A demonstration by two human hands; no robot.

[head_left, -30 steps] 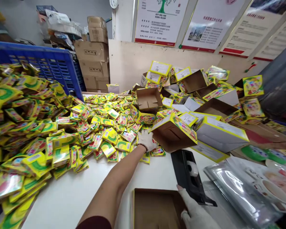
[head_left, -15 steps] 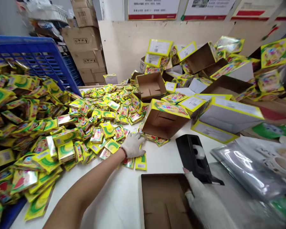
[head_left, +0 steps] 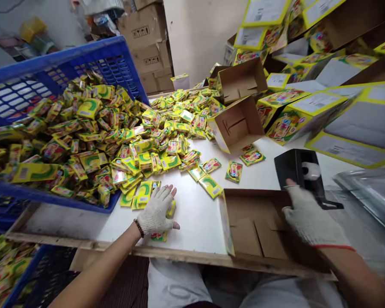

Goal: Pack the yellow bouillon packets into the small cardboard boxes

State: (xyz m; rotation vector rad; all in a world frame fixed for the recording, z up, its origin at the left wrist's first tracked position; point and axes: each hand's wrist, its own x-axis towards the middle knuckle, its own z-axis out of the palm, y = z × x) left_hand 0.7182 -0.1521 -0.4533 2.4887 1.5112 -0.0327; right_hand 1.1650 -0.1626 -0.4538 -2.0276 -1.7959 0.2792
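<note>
My left hand (head_left: 157, 211), in a white fingerless glove, lies flat with fingers spread on a few yellow-green sachets (head_left: 143, 193) near the table's front edge. A large heap of the same sachets (head_left: 115, 137) spills out of a tipped blue crate (head_left: 35, 81) onto the white table (head_left: 195, 214). My right hand (head_left: 308, 214), also gloved, rests on the far right wall of an open brown carton (head_left: 253, 222) at the front edge, its fingers curled over the rim, just in front of a black tape dispenser (head_left: 303, 173).
Empty yellow printed cartons (head_left: 308, 115) are piled at the back right, some lying open (head_left: 235, 124). Loose sachets (head_left: 234, 169) lie mid-table. Brown boxes (head_left: 144, 34) are stacked behind. Another blue crate with sachets (head_left: 16, 269) sits low at the left. Clear plastic sheets (head_left: 368, 192) lie right.
My left hand has pulled back from the far heap to the table's front edge, dragging some sachets along. The view has tilted downward. My right hand stays on the carton.
</note>
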